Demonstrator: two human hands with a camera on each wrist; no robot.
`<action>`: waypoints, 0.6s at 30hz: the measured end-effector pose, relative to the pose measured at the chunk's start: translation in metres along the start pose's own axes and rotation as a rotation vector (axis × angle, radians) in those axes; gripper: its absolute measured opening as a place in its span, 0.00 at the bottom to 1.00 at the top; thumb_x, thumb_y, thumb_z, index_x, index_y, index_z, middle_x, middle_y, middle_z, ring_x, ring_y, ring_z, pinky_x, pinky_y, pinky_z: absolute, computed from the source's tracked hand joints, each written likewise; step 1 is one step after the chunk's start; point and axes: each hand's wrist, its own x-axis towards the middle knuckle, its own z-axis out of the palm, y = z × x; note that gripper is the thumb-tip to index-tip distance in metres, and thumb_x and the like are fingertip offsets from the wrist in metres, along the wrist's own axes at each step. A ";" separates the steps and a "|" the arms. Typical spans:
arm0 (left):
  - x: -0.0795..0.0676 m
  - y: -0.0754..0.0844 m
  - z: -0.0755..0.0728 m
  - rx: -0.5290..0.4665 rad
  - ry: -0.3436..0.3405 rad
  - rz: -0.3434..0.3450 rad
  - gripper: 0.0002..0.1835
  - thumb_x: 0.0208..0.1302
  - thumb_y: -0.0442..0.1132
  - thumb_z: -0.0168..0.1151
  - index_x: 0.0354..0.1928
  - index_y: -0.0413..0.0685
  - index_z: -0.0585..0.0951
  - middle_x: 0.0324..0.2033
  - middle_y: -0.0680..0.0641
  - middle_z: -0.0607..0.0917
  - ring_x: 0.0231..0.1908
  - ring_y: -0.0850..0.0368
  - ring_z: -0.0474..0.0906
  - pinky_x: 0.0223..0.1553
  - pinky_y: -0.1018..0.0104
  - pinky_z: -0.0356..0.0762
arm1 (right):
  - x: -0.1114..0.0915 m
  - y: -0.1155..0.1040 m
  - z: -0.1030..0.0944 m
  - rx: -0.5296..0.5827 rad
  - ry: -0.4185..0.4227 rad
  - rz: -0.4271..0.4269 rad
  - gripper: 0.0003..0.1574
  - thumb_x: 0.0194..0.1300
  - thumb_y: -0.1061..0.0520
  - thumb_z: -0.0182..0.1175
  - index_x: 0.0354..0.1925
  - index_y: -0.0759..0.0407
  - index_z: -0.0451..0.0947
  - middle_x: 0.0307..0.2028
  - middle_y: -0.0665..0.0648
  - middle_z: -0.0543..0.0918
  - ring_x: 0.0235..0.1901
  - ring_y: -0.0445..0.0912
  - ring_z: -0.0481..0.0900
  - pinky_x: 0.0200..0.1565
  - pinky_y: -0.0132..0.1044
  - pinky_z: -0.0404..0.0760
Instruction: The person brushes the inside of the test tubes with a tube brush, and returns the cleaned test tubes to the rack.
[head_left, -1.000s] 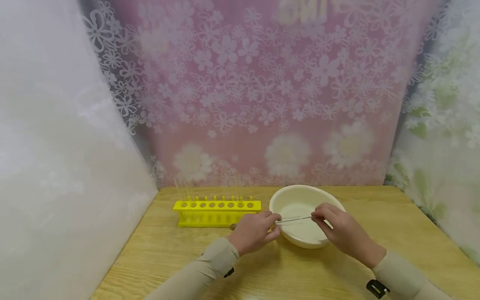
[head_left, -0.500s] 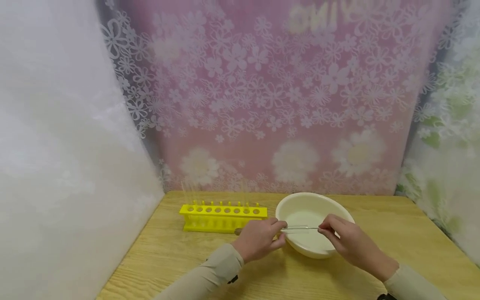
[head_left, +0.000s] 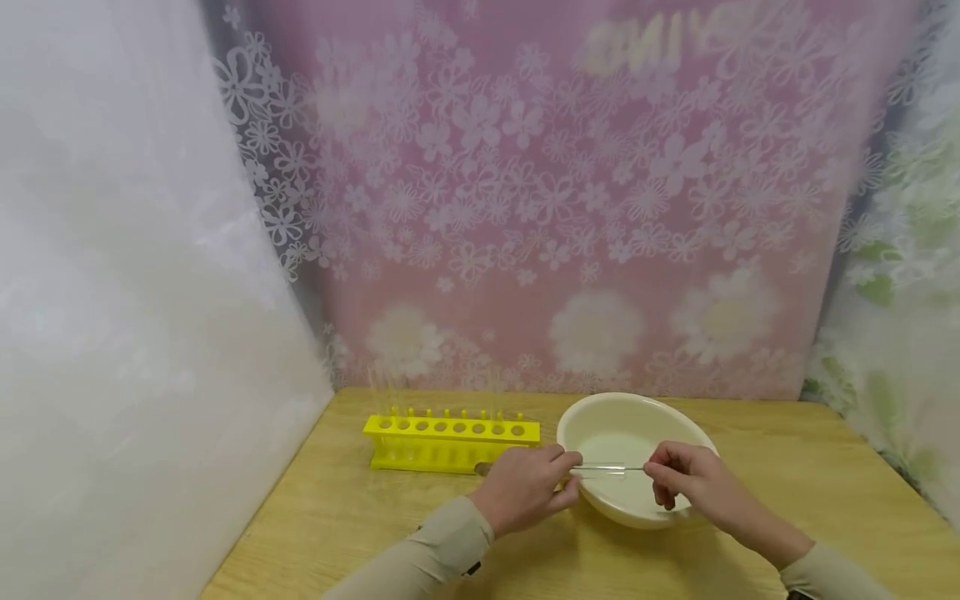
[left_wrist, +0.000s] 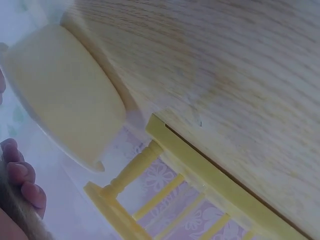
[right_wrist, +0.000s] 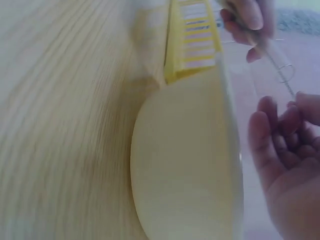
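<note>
Table: wood-grain tabletop (head_left: 322,517), bearing basin and rack.
Basin: cream basin (head_left: 630,516), right of the rack. Glasswork held above its rim, per right wrist view; height over it hard to judge.
Rack: yellow test-tube rack (head_left: 450,434), left of the basin, long side running left to right. Clear upright tubes (head_left: 394,396) at its left end, more near the right end; too faint to count.
Left hand: left hand (head_left: 525,486) just in front of the rack's right end, back of the hand upward, fingers and thumb wrapped round a glass tube.
Right hand: right hand (head_left: 693,479) over the basin, thumb and forefinger pinching a thin wire; other fingers curled loosely, nothing else in them.
Tube in hand: glass test tube (head_left: 611,469) on its side, lying rightward from the left hand, mouth toward the right hand and out over the basin.
Long axis: left to right in head view, about parallel to the rack. Any slight tip up or down: cannot tell.
Brown end: brown tip (head_left: 482,468) showing past the left hand; probably bristles, whether behind glass unclear.
Wire: handle wire (head_left: 634,468), apparently a test-tube brush's, running from the mouth to the right fingertips.
Key line: wire and tube nearly in line; mouth nearer the right fingertips than the left. My read: movement along that line suits the bore, sideways drift would bring wire against lip.
</note>
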 end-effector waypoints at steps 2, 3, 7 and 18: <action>0.001 0.001 -0.001 0.026 -0.006 0.008 0.09 0.67 0.47 0.57 0.47 0.58 0.80 0.25 0.60 0.76 0.15 0.72 0.56 0.15 0.81 0.48 | 0.000 -0.001 -0.002 0.062 -0.024 0.104 0.17 0.77 0.59 0.51 0.39 0.76 0.71 0.23 0.58 0.79 0.23 0.49 0.80 0.27 0.42 0.81; 0.000 0.002 -0.002 0.039 -0.010 0.012 0.09 0.67 0.47 0.57 0.46 0.58 0.80 0.24 0.60 0.75 0.15 0.72 0.55 0.15 0.81 0.47 | 0.000 -0.002 -0.002 0.092 -0.037 0.155 0.19 0.77 0.57 0.51 0.40 0.77 0.71 0.24 0.57 0.78 0.23 0.48 0.80 0.28 0.42 0.81; 0.001 0.003 -0.002 0.072 -0.021 0.029 0.08 0.67 0.47 0.57 0.43 0.57 0.80 0.23 0.60 0.74 0.15 0.72 0.55 0.15 0.80 0.46 | 0.002 -0.005 -0.006 0.187 -0.091 0.316 0.19 0.77 0.54 0.52 0.37 0.71 0.71 0.24 0.54 0.75 0.23 0.44 0.77 0.29 0.41 0.80; 0.002 0.003 -0.004 0.024 -0.031 -0.016 0.10 0.68 0.47 0.57 0.47 0.56 0.82 0.31 0.59 0.83 0.14 0.73 0.58 0.14 0.81 0.48 | 0.003 -0.006 0.002 -0.032 0.048 0.255 0.17 0.75 0.52 0.56 0.43 0.68 0.76 0.26 0.56 0.78 0.25 0.47 0.78 0.29 0.39 0.80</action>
